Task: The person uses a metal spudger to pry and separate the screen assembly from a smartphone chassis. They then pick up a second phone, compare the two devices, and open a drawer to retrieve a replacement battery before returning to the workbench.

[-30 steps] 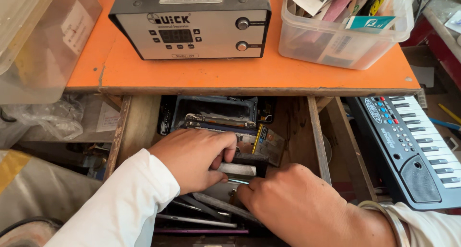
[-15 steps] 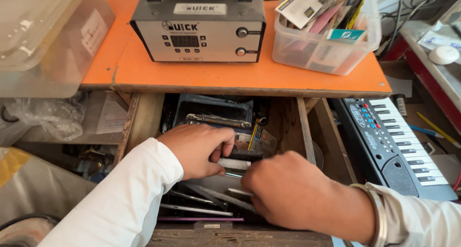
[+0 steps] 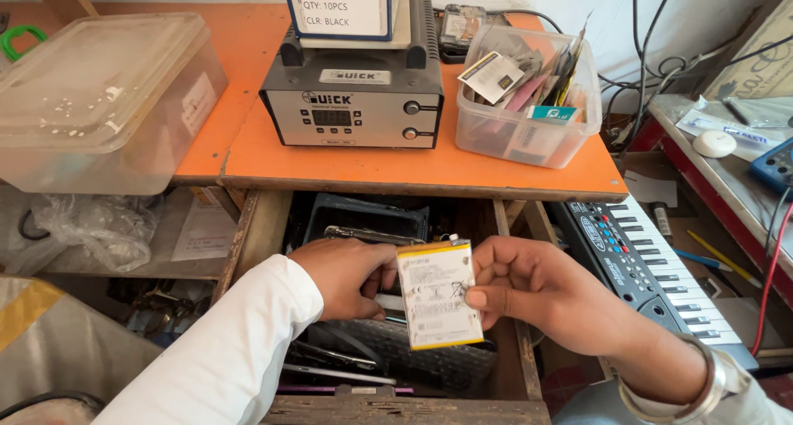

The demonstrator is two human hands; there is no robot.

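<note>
While the left hand reaches curled into one open drawer, the right hand pinches one flat battery

We count two hands: a left hand and a right hand. We see one flat white battery, one grey machine with two knobs, two clear plastic boxes, one large with a lid and one small full of parts, one toy keyboard, one open drawer, and one orange tabletop.
</note>
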